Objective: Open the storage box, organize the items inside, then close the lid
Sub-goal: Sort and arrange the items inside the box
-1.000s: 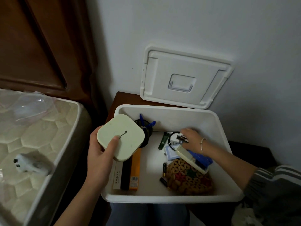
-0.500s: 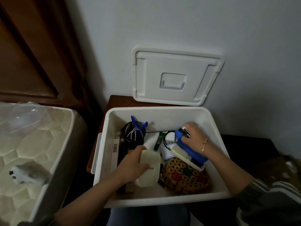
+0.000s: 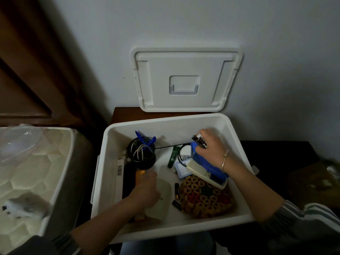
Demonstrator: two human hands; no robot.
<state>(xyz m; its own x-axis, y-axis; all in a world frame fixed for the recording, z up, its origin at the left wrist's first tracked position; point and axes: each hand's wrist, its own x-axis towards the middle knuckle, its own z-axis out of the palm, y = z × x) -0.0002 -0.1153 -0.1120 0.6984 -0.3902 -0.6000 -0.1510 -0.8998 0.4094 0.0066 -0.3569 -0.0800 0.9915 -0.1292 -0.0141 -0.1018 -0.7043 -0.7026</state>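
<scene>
Head cam looking down into the open storage box [image 3: 180, 131], which sits on a dark wood nightstand [image 3: 125, 112] with its lid [image 3: 185, 80] off and propped upright against the wall behind it. Left hand [image 3: 147, 188] is down in the near-left part of the box, fingers curled over the edge of a pale square case [image 3: 163, 194] that's lying flat on the bottom. Right hand [image 3: 211, 146] is at the far-right corner, fingers curled round a small pack of batteries [image 3: 199, 141], just above a blue and cream gadget [image 3: 209, 170]. That gadget leans on a woven coaster thing [image 3: 204, 197]. 2 loose batteries [image 3: 177, 188] lie between the case and the coaster. Black cup [image 3: 142, 157] of cables and blue pens stands far-left. Mattress [image 3: 27, 172] is off to the left.
</scene>
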